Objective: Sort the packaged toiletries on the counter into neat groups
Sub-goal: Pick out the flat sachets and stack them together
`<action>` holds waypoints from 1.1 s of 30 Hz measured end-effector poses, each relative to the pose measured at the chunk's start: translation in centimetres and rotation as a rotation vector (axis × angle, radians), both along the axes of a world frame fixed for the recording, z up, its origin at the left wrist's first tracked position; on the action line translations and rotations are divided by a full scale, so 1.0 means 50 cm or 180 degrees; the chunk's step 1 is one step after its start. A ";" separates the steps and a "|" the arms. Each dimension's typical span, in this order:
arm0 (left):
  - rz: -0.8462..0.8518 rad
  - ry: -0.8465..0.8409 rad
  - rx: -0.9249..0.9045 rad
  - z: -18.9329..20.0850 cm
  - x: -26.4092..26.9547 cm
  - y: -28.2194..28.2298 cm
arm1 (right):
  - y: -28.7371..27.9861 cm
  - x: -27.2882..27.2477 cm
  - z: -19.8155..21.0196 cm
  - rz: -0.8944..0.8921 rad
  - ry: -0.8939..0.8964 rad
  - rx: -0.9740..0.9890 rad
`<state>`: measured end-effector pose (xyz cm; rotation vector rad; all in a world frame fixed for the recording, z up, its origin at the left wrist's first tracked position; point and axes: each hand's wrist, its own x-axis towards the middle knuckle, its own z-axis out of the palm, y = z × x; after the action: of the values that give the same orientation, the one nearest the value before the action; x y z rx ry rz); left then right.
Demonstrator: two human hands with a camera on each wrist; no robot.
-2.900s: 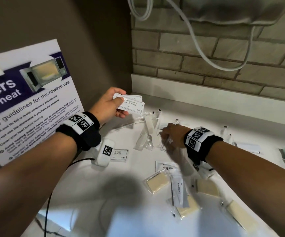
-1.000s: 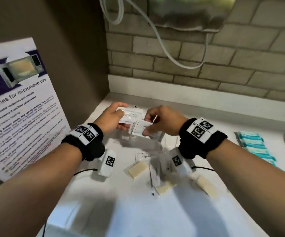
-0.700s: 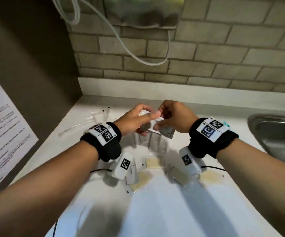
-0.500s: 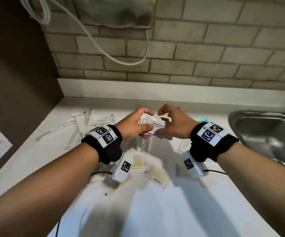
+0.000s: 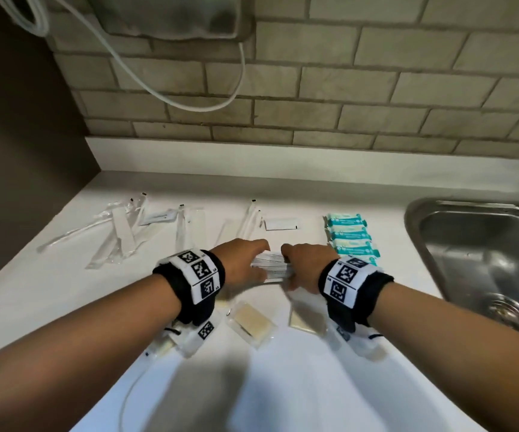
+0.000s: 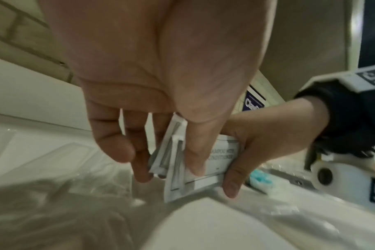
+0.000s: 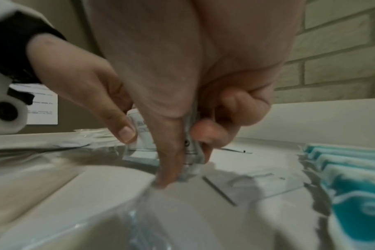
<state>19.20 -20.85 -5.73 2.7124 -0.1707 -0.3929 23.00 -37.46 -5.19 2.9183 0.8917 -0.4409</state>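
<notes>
Both hands are holding one small stack of sachets (image 5: 271, 269) between them, low over the counter (image 5: 283, 385). L hand (image 5: 242, 264) is gripping the stack's left end, thumb in front, fingers (image 6: 139, 159) behind. R hand (image 5: 305, 267) is pinching the right end, thumb (image 7: 167, 160) against curled fingers.

Step in hand, my reading: squaring up the shampoo sachets into one pile and bringing it down to set it as a group. Stack is sitting mid-counter, just left of the blue packs (image 5: 351, 236), w/ soaps (image 5: 252, 319) lying nearer the body.

Next move prob. calls for: edges kept flush while lowering, a bare spot beside the blue row, both hands letting go together so the pile isn't fanning out. One more sachet (image 5: 282, 223) is lying loose farther back; likely belongs w/ this pile.

Look of things:
- Sink (image 5: 482, 257), steel, at far right.
- Blue packs: overlapped in a tidy row.
- Long clear sleeves (image 5: 121, 235): strewn at back left, unsorted.
- Soaps: cream bars in clear wrap, scattered.
- Sachets: flat, white, thin dark border, print partly reading "…POO WITH …NDITIONER"; count not readable.
</notes>
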 end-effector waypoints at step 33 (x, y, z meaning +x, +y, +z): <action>0.0484 -0.0094 -0.2110 0.125 0.049 0.017 | -0.025 0.087 0.157 -0.0323 0.1029 0.1666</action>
<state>21.63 -20.01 0.53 2.0607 -0.0812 -0.2017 27.37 -38.68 2.65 3.4435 1.0307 -0.8174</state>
